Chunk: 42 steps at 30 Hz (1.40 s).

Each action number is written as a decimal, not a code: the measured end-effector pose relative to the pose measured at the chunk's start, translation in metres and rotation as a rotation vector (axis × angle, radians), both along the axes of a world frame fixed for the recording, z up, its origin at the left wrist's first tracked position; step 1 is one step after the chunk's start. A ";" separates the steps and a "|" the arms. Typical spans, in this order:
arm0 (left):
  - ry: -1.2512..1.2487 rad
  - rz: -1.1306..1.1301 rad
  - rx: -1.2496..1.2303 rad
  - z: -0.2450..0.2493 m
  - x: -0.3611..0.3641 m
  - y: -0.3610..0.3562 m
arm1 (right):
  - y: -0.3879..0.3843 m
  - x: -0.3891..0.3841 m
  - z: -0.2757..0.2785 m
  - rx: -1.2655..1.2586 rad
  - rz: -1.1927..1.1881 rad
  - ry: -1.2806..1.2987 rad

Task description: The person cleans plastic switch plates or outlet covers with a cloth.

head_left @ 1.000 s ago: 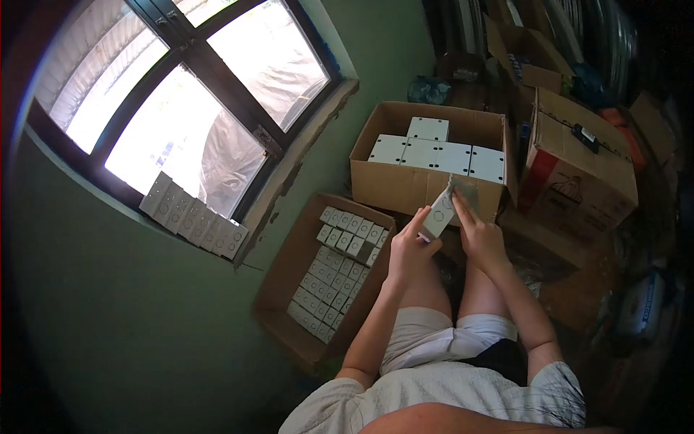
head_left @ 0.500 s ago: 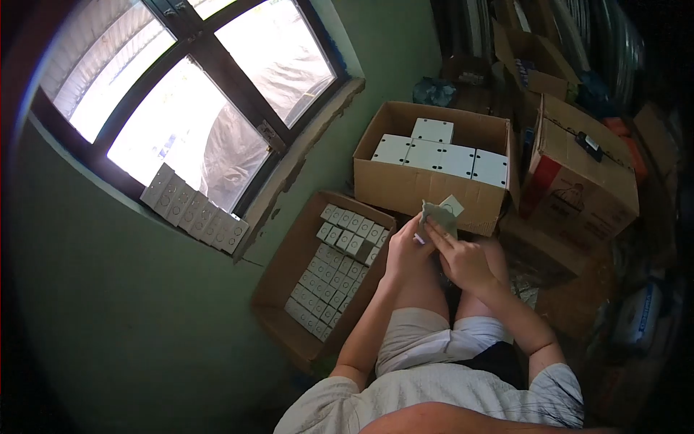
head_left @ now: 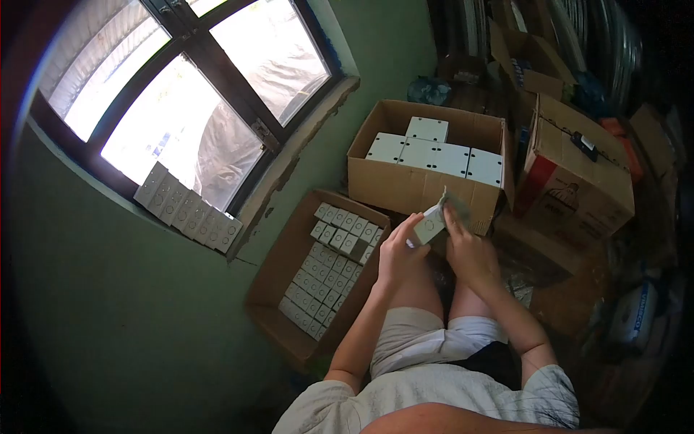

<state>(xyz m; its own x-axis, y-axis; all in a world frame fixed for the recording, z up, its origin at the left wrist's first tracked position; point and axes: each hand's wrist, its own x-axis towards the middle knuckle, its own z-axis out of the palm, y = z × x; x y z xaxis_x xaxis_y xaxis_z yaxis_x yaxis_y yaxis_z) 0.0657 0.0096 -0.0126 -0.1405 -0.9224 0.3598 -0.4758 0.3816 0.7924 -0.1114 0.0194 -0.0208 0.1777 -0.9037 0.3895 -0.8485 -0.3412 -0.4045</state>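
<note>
My left hand (head_left: 396, 254) is closed around the edge of a small white box (head_left: 429, 225) with a round mark on its face, held above my lap. A thin greyish cloth (head_left: 458, 211) is in my right hand (head_left: 470, 253), its fingers pressed along it at the white box's right edge. Part of the cloth sticks up past the fingertips. In front of both hands stands a cardboard box (head_left: 423, 181) with several larger white boxes (head_left: 429, 153) showing dark corner spots.
To the left, an open carton (head_left: 271, 289) holds rows of small white boxes (head_left: 318, 278) with round marks. More such boxes (head_left: 189, 210) line the window sill (head_left: 289, 163). A printed carton (head_left: 578, 173) with a dark object (head_left: 584, 147) on top stands at right.
My right hand has slid right with the cloth, uncovering the white box's marked face. The left hand still grips the box. The view has shifted slightly.
</note>
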 end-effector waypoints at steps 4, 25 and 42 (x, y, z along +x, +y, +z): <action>-0.017 0.042 -0.053 -0.009 -0.004 -0.007 | 0.012 0.024 -0.032 0.001 0.057 -0.037; 0.153 0.056 -0.041 -0.013 -0.018 -0.009 | 0.003 0.006 -0.003 -0.090 -0.034 0.128; 0.015 -0.195 0.306 0.010 -0.016 0.008 | -0.014 -0.027 0.009 -0.096 -0.126 -0.116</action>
